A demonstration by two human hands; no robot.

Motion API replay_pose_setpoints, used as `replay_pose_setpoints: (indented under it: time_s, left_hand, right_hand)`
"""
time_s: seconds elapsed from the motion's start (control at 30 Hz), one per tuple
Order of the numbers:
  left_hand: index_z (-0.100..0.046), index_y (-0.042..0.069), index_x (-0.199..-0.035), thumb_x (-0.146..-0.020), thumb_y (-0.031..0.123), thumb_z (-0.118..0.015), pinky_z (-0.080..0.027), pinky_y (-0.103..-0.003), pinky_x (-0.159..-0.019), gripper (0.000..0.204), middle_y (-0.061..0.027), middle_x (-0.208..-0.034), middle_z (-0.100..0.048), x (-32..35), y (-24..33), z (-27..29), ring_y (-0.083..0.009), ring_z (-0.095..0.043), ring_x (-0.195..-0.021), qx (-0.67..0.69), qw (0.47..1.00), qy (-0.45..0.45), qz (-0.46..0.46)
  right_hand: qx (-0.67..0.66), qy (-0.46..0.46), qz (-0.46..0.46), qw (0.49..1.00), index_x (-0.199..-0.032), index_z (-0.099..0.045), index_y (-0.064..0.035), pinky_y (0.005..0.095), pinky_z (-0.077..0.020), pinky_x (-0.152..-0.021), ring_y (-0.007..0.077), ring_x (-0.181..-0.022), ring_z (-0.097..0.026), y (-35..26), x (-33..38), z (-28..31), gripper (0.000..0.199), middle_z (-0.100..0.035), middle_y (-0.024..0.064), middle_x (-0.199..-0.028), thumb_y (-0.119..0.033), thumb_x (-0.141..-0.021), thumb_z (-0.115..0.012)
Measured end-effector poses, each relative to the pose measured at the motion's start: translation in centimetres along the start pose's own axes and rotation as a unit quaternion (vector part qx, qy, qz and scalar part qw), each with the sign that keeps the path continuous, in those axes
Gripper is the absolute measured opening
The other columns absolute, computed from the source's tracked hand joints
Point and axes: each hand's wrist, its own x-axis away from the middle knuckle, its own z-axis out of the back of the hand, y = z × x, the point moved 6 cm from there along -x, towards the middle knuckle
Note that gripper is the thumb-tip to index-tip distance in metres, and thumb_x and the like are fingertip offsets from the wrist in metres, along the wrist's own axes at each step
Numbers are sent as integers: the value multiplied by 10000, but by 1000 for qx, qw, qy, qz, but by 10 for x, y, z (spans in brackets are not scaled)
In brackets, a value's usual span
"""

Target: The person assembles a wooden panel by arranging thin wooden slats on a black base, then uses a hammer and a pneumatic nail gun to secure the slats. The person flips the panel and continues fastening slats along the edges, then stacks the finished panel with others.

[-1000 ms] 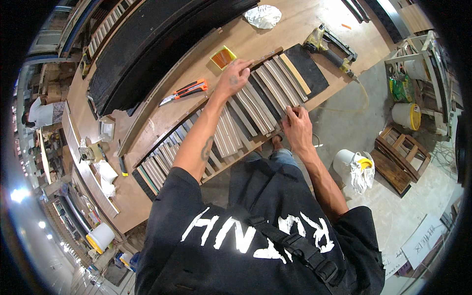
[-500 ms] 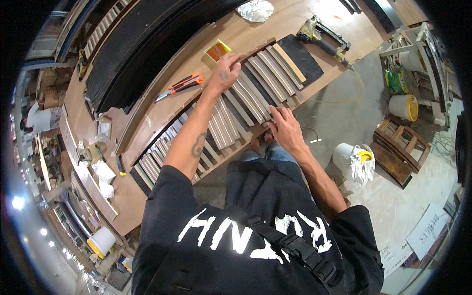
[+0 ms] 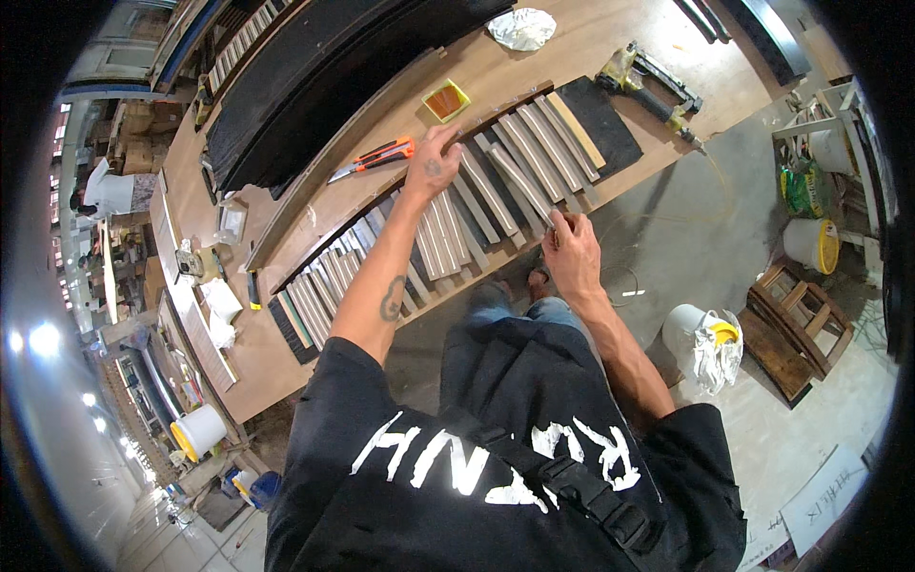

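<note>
At the near edge of the long plywood workbench (image 3: 286,372), the right hand (image 3: 572,257) pinches the near end of a grey metal strip (image 3: 519,181) lying among the row. Farther in, the left hand (image 3: 434,162) presses open fingers on the strip's far end, beside an orange utility knife (image 3: 372,157).

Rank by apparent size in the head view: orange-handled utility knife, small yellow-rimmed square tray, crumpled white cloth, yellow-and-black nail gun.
1. Yellow-and-black nail gun, longest by far.
2. Orange-handled utility knife.
3. Crumpled white cloth.
4. Small yellow-rimmed square tray.
Knife versus cloth is unsure: the knife is longer but thin, and fisheye bending near the rim distorts the cloth.
</note>
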Motion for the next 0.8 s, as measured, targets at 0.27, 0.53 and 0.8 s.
replay_pose_setpoints:
  time_s: [0.27,0.53,0.8]
  left_hand:
    - [-629,0,-1341,-958,194,-582,-435,-374,-1072,432,-159,-1352,-609,1,-10,0,-326,-567,-1263,32,998,-50,13]
    - [-626,-29,-1326,-945,192,-575,-417,-380,-1111,444,-202,-1366,-596,0,-18,-3,-336,-561,-1293,104,992,-69,-15]
    - [-604,-7,-1367,-962,256,-594,-397,-411,-1121,483,-221,-1383,-595,12,-21,19,-363,-552,-1297,74,995,-69,-15]
  right_hand:
    - [9,-48,-46,998,-1157,-718,-37,439,-546,-806,365,-930,-649,-8,-18,-16,293,-644,189,-993,-54,-866,-689]
    - [63,-68,-54,994,-1169,-721,-42,455,-536,-817,380,-932,-633,-4,-31,-34,305,-644,194,-1036,-72,-868,-678]
    - [112,-34,7,993,-959,-681,-24,464,-521,-801,360,-937,-601,-72,-30,-62,155,-640,168,-960,-148,-870,-709]
